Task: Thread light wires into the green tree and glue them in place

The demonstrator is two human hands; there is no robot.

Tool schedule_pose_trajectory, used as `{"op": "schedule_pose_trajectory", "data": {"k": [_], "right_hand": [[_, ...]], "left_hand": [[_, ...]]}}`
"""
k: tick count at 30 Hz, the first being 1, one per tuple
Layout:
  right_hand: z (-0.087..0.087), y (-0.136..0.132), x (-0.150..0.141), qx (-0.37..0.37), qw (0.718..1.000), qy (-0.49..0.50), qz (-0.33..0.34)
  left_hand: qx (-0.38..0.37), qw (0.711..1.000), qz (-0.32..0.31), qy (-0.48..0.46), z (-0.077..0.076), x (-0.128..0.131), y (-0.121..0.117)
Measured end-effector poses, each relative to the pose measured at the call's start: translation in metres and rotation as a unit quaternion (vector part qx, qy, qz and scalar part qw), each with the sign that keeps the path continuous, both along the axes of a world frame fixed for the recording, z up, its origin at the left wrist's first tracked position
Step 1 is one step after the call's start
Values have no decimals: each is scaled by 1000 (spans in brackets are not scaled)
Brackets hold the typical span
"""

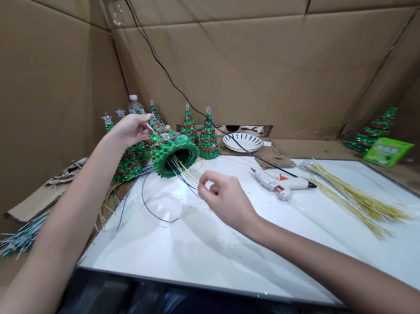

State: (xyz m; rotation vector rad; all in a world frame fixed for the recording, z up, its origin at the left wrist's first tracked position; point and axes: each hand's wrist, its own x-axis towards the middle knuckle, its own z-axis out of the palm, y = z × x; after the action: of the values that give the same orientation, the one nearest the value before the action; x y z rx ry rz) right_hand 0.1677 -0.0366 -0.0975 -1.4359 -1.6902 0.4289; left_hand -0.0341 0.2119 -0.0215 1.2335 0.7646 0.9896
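My left hand (133, 128) is closed around the upper part of a small green tinsel Christmas tree (168, 149), tilted so that its hollow base faces right. Red garland winds over the tree, and its tip is hidden by my fingers. Out of the dark opening come thin dark and yellow wires (184, 169). My right hand (223, 194) is closed in a pinch at the ends of these wires, just right of the base. One dark wire (151, 213) curls down over the white tabletop (192, 257).
Several finished-looking trees (208, 138) stand behind my left hand, another tree (375, 129) at far right beside a green packet (388, 151). A glue gun (284, 183), a plate (242, 142) and yellow wire bundles (353, 196) lie rightward. Cardboard walls (250, 66) enclose the table.
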Motion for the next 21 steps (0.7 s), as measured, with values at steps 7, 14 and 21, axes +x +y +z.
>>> {"op": "schedule_pose_trajectory", "data": {"k": [7, 14, 21], "right_hand": [[-5, -29, 23, -68, 994, -90, -8], [67, -29, 21, 46, 991, -118, -42], [117, 13, 0, 108, 965, -215, 105]], "left_hand": [[97, 994, 26, 50, 15, 20, -38], [209, 970, 38, 115, 30, 32, -84], [245, 960, -41, 129, 37, 34, -111]]}}
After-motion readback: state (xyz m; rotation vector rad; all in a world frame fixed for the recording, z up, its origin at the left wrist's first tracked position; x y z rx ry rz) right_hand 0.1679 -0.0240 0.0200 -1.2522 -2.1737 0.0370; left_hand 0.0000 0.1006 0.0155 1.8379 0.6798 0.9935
